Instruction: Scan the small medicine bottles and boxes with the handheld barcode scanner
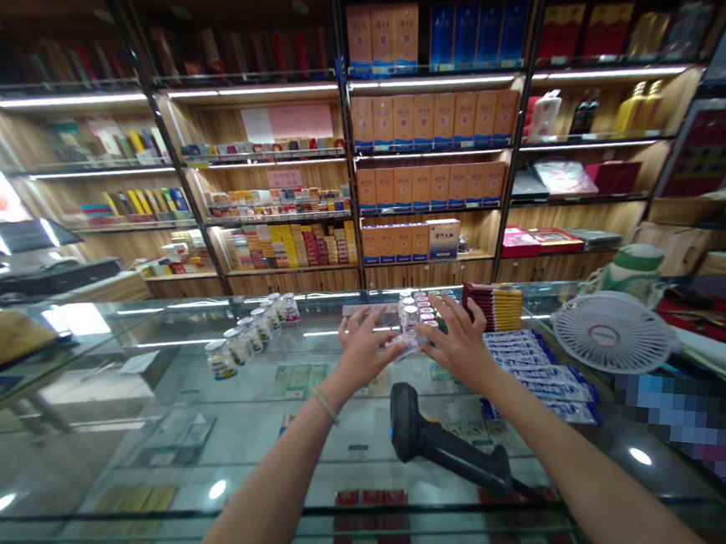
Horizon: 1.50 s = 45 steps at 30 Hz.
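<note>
From the head view, my left hand [362, 345] and right hand [458, 342] reach out beyond the black pistol-shaped barcode scanner [443, 442], which lies on the glass worktop [254, 381]. Both flank the cluster of small clear jars with white and pink lids [415, 311], which stands past the scanner. Neither grip is clenched: the fingers are spread and lie flat against the cluster's sides, grasping no single jar. I judge the bunching partly done, since the cluster already sits tight between my palms, while a curved row of similar clear jars [251, 334] stands far left of the scanner, not yet joined. Right of the scanner lie long blue packs [537, 369], and further right a round white fan [613, 332]
</note>
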Motion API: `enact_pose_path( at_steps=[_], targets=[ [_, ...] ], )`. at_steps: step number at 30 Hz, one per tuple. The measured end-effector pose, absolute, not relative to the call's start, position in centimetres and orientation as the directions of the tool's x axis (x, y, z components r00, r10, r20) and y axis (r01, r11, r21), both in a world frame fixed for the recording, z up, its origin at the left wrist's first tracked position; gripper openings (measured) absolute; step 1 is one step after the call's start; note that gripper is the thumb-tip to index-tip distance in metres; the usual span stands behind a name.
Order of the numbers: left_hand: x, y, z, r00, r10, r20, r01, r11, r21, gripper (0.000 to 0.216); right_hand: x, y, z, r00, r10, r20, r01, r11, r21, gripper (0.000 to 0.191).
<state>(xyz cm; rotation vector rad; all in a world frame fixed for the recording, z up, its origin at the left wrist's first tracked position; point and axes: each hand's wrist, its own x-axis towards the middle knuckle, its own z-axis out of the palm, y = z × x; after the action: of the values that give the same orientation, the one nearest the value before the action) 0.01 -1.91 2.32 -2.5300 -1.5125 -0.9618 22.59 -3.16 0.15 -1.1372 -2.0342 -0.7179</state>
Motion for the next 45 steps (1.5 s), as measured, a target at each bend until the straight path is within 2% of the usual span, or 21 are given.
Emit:
enact_pose_path(
  at_steps=[2, 5, 7, 12, 16, 22, 26, 29, 37, 45],
  targets=[
    [-0.1, -2.0, 2.3, 0.309, 0.767, 0.562, 0.818, -0.516, 0.254, 0.035, 22.7, -3.1, 0.1, -0.353, 0.493, 0.795, 0.889, 0.442, 0.120, 0.027],
    [-0.2, -2.3, 2.3, 0.290, 0.703, 0.649, 0.838, -0.514, 0.184, 0.066, 22.8, -3.0, 0.1, -0.324, 0.454, 0.830, 0.904, 0.407, 0.131, 0.026],
    [-0.3, -2.4, 2.3, 0.290, 0.642, 0.710, 0.848, -0.516, 0.121, 0.072, 22.8, -2.8, 0.0, -0.317, 0.396, 0.862, 0.910, 0.384, 0.157, 0.025],
    [-0.4, -2.3, 1.8, 0.333, 0.498, 0.801, 0.837, -0.547, -0.008, 0.054, 22.6, -2.5, -0.1, -0.314, 0.285, 0.906, 0.909, 0.365, 0.200, 0.023],
    [-0.4, -1.9, 1.3, 0.360, 0.431, 0.827, 0.829, -0.554, -0.072, 0.047, 22.5, -2.7, -0.2, -0.327, 0.293, 0.899, 0.905, 0.371, 0.208, 0.025],
    [-0.7, -1.8, 1.0, 0.353, 0.385, 0.853, 0.820, -0.566, -0.084, 0.037, 22.2, -2.7, 0.1, -0.378, 0.313, 0.871, 0.893, 0.372, 0.254, 0.024],
    [-1.1, -1.7, 0.7, 0.349, 0.378, 0.857, 0.815, -0.574, -0.079, 0.037, 22.1, -2.8, 1.2, -0.481, 0.367, 0.796, 0.857, 0.390, 0.338, 0.027],
    [-1.2, -1.5, 0.4, 0.344, 0.384, 0.857, 0.811, -0.582, -0.065, 0.037, 22.0, -3.7, 2.4, -0.525, 0.450, 0.723, 0.841, 0.408, 0.357, 0.034],
    [-1.4, -1.3, 0.1, 0.312, 0.405, 0.859, 0.811, -0.585, -0.018, 0.040, 20.2, -11.0, 3.8, -0.320, 0.682, 0.658, 0.943, 0.293, 0.156, 0.059],
    [-1.4, -1.1, -0.3, 0.323, 0.396, 0.860, 0.797, -0.603, -0.021, 0.041, 19.5, -16.2, -0.6, -0.360, 0.743, 0.565, 0.932, 0.315, 0.180, 0.073]
  ],
)
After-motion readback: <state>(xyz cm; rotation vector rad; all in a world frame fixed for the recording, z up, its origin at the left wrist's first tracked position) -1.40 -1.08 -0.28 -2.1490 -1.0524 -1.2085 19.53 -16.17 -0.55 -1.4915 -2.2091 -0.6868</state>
